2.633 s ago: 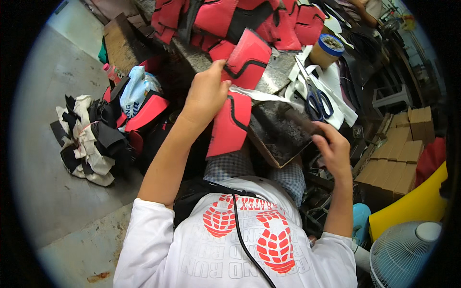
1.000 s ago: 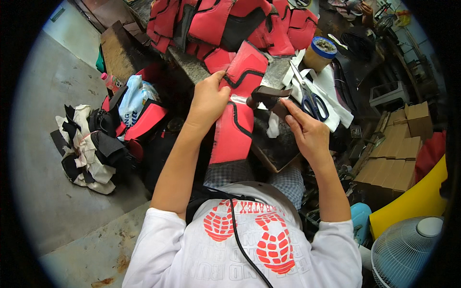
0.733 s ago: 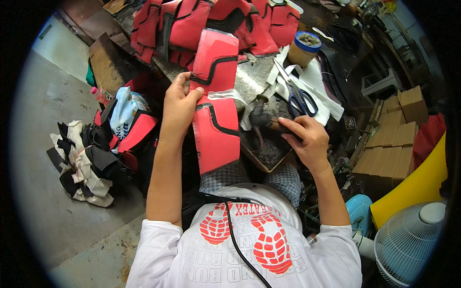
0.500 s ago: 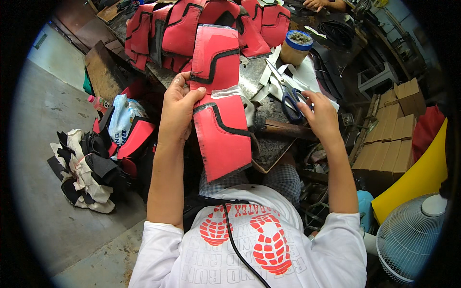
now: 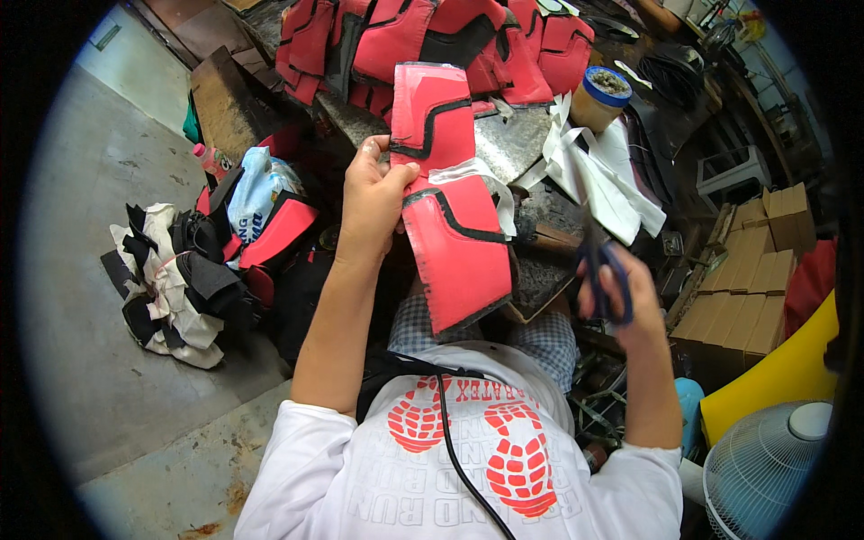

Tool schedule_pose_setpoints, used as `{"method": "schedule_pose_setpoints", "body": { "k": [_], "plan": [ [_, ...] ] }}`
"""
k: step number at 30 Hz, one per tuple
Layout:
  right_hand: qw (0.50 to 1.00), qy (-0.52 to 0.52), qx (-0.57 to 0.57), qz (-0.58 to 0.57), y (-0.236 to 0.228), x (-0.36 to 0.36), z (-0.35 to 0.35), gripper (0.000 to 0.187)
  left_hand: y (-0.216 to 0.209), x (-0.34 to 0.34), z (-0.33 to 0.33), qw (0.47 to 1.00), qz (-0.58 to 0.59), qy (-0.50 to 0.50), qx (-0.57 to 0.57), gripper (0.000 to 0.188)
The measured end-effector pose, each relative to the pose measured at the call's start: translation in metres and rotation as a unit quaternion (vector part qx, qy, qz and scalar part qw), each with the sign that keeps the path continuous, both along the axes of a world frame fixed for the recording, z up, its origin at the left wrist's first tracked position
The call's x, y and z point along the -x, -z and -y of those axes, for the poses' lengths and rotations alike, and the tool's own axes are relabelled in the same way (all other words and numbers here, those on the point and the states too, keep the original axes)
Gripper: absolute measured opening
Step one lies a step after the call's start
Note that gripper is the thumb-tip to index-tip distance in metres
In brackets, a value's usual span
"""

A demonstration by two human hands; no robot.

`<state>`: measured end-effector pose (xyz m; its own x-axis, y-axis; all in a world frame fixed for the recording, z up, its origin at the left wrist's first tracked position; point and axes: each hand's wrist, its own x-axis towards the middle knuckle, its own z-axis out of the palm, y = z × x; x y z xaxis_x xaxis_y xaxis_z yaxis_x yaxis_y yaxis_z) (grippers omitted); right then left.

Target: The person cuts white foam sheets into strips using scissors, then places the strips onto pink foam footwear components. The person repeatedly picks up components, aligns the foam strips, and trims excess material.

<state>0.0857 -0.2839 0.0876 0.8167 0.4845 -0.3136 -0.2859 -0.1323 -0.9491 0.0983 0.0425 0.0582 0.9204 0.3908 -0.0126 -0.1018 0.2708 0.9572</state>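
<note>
My left hand (image 5: 376, 189) is closed on a red shoe-upper-like piece (image 5: 459, 256), made of two red panels edged and crossed by black trim. A white strip (image 5: 463, 169) joins the panels at the middle, and its loose end hangs down on the right. Thumb and fingers pinch the piece at its left edge, by that join. My right hand (image 5: 641, 301) is closed round the dark blue handles of a pair of scissors (image 5: 594, 247). Their blades point up and away, blurred by motion, to the right of the red piece and apart from it.
More red pieces (image 5: 391, 40) are heaped at the workbench's back. A blue-rimmed jar (image 5: 601, 99) stands by white strips (image 5: 621, 184). Scraps (image 5: 171, 288) lie on the floor at left; cardboard boxes (image 5: 729, 279) and a fan (image 5: 765, 472) are at right. Another person's arm (image 5: 661, 16) shows at the top.
My right hand has taken hold of the scissors, lifted them off the bench and drawn them nearer to me. My left hand still holds the red piece; the whole view has shifted somewhat.
</note>
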Motion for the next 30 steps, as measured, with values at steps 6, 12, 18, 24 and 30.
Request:
{"method": "schedule_pose_setpoints", "body": {
  "k": [6, 12, 18, 24, 30],
  "plan": [
    [0.99, -0.073, -0.069, -0.094, 0.016, 0.042, -0.033, 0.072, -0.003, 0.008, 0.017, 0.999, 0.009, 0.009, 0.032, 0.032],
    [0.991, 0.001, -0.111, -0.073, 0.023, 0.044, -0.055, 0.05, 0.006, 0.017, 0.035, 0.998, 0.036, 0.009, 0.054, 0.029],
    [0.978, 0.072, -0.159, -0.115, 0.027, 0.056, -0.068, 0.049, 0.013, 0.013, 0.04, 0.995, 0.032, -0.008, 0.09, 0.028],
    [0.994, 0.01, -0.09, -0.069, 0.019, 0.021, -0.066, 0.048, 0.005, 0.021, 0.019, 0.991, 0.029, 0.015, 0.131, 0.03],
    [0.834, -0.002, 0.343, 0.431, -0.004, 0.003, -0.064, 0.055, -0.01, 0.038, -0.004, 0.988, -0.029, 0.046, 0.147, 0.031]
  ]
}}
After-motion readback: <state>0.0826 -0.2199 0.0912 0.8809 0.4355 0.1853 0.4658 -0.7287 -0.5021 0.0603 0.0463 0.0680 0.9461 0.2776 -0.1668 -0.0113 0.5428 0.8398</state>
